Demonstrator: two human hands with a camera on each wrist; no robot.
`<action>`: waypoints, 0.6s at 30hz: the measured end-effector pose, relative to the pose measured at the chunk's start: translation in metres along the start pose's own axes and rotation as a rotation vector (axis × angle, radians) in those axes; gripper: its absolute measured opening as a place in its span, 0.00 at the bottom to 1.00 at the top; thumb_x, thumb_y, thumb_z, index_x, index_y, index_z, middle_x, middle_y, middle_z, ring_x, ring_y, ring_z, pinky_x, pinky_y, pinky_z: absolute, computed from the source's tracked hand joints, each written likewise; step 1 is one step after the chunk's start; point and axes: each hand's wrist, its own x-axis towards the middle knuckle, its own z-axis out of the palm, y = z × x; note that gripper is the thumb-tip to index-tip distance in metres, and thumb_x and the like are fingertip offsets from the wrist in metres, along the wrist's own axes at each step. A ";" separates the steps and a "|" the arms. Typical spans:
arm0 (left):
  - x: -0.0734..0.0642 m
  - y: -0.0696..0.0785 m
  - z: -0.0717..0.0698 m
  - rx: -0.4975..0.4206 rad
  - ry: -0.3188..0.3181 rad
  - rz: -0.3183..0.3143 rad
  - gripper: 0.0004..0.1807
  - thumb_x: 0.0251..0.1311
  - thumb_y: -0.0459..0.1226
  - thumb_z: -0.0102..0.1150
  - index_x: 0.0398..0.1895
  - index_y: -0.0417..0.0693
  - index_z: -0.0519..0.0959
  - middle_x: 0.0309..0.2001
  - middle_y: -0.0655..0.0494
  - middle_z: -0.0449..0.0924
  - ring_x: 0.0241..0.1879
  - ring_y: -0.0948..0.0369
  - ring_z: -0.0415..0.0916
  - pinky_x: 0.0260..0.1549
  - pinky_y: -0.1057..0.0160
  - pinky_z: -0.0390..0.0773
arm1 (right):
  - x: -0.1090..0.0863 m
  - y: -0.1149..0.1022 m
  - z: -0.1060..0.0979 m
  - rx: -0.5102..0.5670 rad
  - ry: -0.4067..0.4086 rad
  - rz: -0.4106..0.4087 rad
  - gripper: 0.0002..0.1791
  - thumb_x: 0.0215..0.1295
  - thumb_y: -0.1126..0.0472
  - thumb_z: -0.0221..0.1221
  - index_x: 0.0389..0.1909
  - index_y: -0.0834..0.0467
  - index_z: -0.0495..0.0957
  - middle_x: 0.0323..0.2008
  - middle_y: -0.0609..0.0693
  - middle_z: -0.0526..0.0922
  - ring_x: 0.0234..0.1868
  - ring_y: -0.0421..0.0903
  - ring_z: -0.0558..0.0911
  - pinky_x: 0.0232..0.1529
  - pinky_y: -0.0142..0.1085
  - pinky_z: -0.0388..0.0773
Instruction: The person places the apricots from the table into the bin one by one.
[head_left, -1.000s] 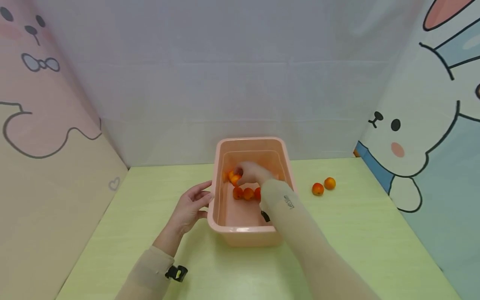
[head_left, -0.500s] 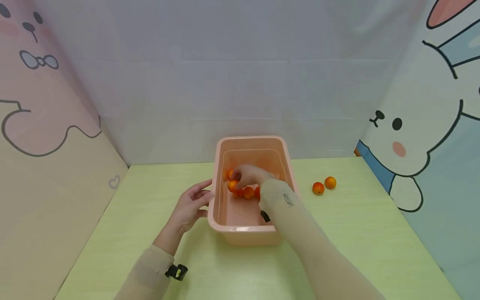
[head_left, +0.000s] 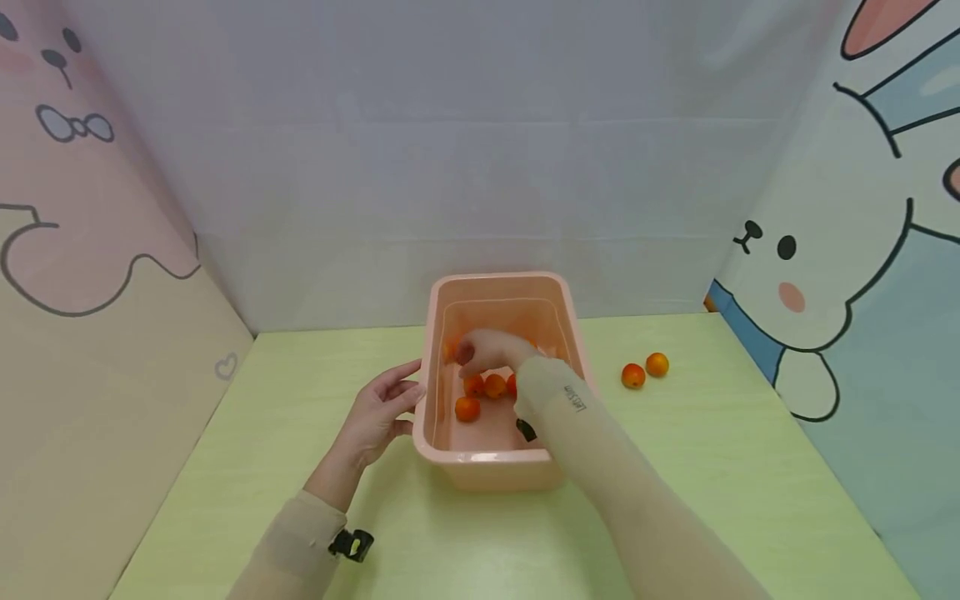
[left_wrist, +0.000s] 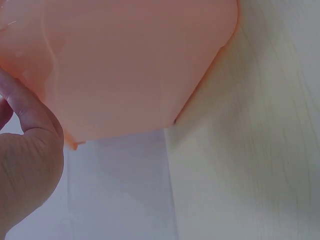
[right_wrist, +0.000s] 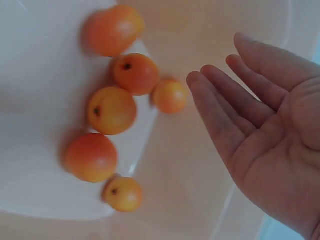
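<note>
A pink plastic tub [head_left: 487, 457] stands on the table with several small orange-red round fruits [head_left: 467, 408] on its floor. My left hand [head_left: 381, 412] touches the tub's left side near the rim with its fingers; the left wrist view shows part of that hand [left_wrist: 30, 145] beside the outer wall. Inside the tub, my right hand [head_left: 495, 351] is above the fruits near the left wall. The right wrist view shows this hand [right_wrist: 265, 125] with fingers loosely extended and nothing held, just beside a small yellow-orange fruit [right_wrist: 170, 96]. From the head view, the hand hides some fruits.
To the right of the tub, a red-orange fruit [head_left: 633, 376] and a yellower fruit [head_left: 657, 364] lie on the pale green table [head_left: 712, 467]. A white cloth backdrop [head_left: 480, 167] rises behind the tub, with cartoon-printed panels at both sides.
One fruit at my right fingertips has come toward the tub's front and now lies apart from the hand. My right hand has let go and drawn slightly back. The left hand has stayed in place.
</note>
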 end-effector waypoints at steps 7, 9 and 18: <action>0.001 0.000 -0.001 0.005 0.010 -0.004 0.29 0.70 0.29 0.55 0.72 0.36 0.63 0.40 0.54 0.80 0.28 0.61 0.79 0.24 0.64 0.84 | -0.012 -0.015 -0.021 -0.009 0.024 -0.192 0.21 0.67 0.57 0.64 0.58 0.60 0.77 0.50 0.48 0.81 0.52 0.46 0.78 0.58 0.39 0.74; 0.001 0.000 -0.001 0.007 0.014 -0.007 0.29 0.70 0.29 0.56 0.72 0.36 0.63 0.40 0.54 0.80 0.29 0.61 0.80 0.25 0.63 0.84 | -0.019 -0.018 -0.028 -0.003 0.046 -0.212 0.23 0.68 0.57 0.63 0.60 0.61 0.76 0.53 0.51 0.81 0.55 0.46 0.78 0.60 0.39 0.73; -0.001 0.001 0.000 0.011 0.015 -0.010 0.30 0.69 0.29 0.56 0.72 0.36 0.63 0.41 0.53 0.79 0.29 0.61 0.79 0.26 0.63 0.84 | -0.085 -0.030 -0.057 -0.076 0.216 -0.287 0.26 0.66 0.58 0.65 0.62 0.60 0.74 0.55 0.55 0.80 0.57 0.51 0.78 0.60 0.43 0.74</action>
